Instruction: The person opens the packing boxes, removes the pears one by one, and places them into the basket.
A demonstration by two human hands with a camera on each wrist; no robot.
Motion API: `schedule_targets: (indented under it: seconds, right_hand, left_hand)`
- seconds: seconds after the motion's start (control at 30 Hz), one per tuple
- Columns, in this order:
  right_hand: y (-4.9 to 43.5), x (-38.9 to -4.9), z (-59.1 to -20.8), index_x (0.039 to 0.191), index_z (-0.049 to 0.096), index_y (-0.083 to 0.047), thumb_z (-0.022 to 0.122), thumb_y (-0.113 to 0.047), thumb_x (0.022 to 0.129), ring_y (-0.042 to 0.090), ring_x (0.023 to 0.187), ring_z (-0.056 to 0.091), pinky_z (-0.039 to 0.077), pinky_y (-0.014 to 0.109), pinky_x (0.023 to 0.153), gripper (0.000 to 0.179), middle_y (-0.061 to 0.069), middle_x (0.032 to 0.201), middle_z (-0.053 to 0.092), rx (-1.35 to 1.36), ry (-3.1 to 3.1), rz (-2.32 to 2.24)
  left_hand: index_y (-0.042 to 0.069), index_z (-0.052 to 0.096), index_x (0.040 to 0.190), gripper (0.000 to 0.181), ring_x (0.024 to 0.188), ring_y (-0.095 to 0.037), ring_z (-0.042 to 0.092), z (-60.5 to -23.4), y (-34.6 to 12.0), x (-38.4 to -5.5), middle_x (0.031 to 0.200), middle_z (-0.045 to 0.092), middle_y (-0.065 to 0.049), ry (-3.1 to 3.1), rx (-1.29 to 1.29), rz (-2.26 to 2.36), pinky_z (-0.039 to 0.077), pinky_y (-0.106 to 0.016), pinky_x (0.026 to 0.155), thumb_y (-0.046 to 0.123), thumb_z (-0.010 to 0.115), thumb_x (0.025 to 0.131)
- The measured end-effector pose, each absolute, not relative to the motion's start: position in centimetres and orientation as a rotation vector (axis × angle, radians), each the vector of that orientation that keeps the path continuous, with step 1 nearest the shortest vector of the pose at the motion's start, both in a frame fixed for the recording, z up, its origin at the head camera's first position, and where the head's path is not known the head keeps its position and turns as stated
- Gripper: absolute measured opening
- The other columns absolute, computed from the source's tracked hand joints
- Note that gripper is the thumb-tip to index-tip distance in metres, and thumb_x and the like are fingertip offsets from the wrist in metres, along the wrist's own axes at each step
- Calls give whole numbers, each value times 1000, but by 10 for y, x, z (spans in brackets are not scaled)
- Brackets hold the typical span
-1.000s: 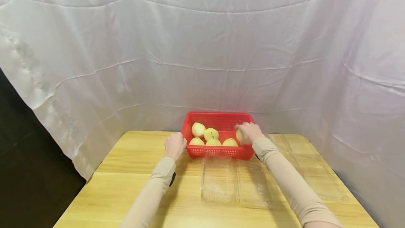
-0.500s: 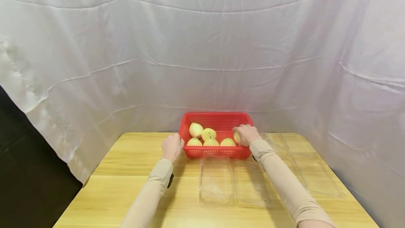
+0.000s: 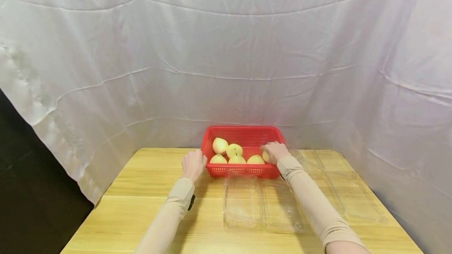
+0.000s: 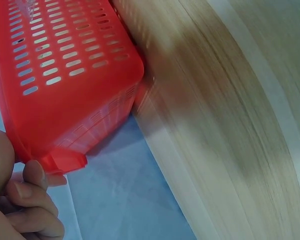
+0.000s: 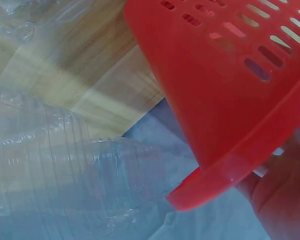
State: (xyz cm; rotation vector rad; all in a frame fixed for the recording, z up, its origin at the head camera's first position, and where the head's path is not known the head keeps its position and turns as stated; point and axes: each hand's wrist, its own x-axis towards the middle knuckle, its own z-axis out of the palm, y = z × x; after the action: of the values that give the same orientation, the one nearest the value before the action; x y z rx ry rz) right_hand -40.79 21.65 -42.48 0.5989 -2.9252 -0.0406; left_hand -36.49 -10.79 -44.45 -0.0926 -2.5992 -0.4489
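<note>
A red plastic basket with slotted walls stands at the table's far edge, with several pale yellow pears inside. My left hand grips its left rim; in the left wrist view, curled fingers lie at the rim's corner. Inside the right end, my right hand holds a pear, partly hidden by the hand. The right wrist view has the basket wall covering most of that hand, leaving part of the palm visible below the rim.
An open clear plastic clamshell box lies on the wooden table in front of the basket. More clear plastic containers lie at the right, beyond my right forearm. A pale curtain hangs close behind the basket.
My right hand has shifted slightly lower and leftward in the basket, still with the pear. The left hand stays on the rim. The head view has moved a little.
</note>
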Motion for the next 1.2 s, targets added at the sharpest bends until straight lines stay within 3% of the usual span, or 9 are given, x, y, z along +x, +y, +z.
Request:
schedule_targets:
  seconds: [0.23, 0.63, 0.93, 1.2]
  right_hand:
    - [214, -411, -424, 111, 71, -16, 72, -15, 80, 33, 100, 64, 52, 52, 88, 31, 9, 109, 71, 632, -2981, 4]
    - [213, -410, -425, 122, 67, -21, 66, -7, 86, 35, 122, 55, 44, 52, 104, 39, 14, 131, 61, 508, -3169, 158]
    - [214, -411, -429, 118, 68, -10, 66, -3, 83, 36, 122, 57, 43, 47, 106, 36, 16, 128, 64, 706, -3047, 105]
    - [216, -414, -428, 126, 65, -16, 66, -10, 83, 39, 116, 57, 46, 55, 99, 43, 18, 128, 58, 560, -3145, 136]
  left_hand:
    - [11, 57, 61, 28, 53, -29, 57, -444, -110, -365, 62, 60, -9, -2596, -80, -454, 43, -40, 44, 17, 66, 87]
    - [12, 57, 62, 27, 56, -31, 60, -446, -109, -367, 63, 60, -8, -2599, -82, -475, 45, -40, 46, 17, 66, 87]
    - [10, 59, 64, 26, 55, -30, 59, -443, -108, -366, 62, 60, -9, -2610, -73, -468, 44, -39, 44, 18, 64, 88]
    - [11, 57, 61, 29, 56, -32, 60, -442, -106, -364, 62, 60, -9, -2622, -61, -470, 43, -40, 44, 19, 64, 88]
